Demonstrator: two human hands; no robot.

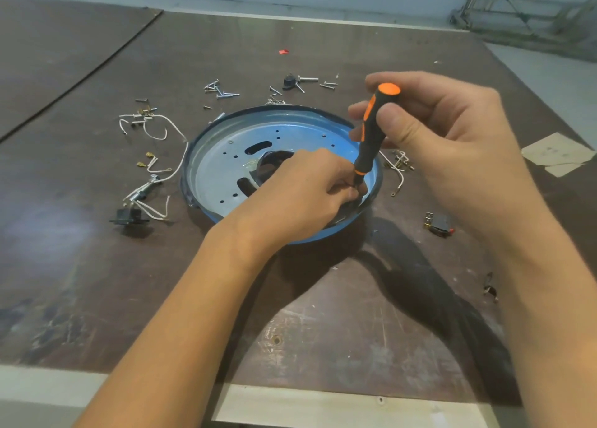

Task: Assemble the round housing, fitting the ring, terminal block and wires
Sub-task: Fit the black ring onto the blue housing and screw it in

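Note:
The round blue housing [226,169] lies open side up at the table's middle. My right hand [429,127] grips an orange-and-black screwdriver [370,136], held nearly upright with its tip down at the housing's right inner rim. My left hand [310,191] rests inside the housing with its fingertips pinched around the screwdriver tip; what they hold there is hidden. White wires with brass terminals [158,136] lie left of the housing, and more wires [399,165] lie to its right. A black terminal block [129,217] sits at the left.
Loose screws [221,90] and a black part with a bolt [292,81] lie behind the housing. A small black switch [439,224] is at the right, paper scraps [555,153] at the far right, a small clip [489,287] near my right forearm.

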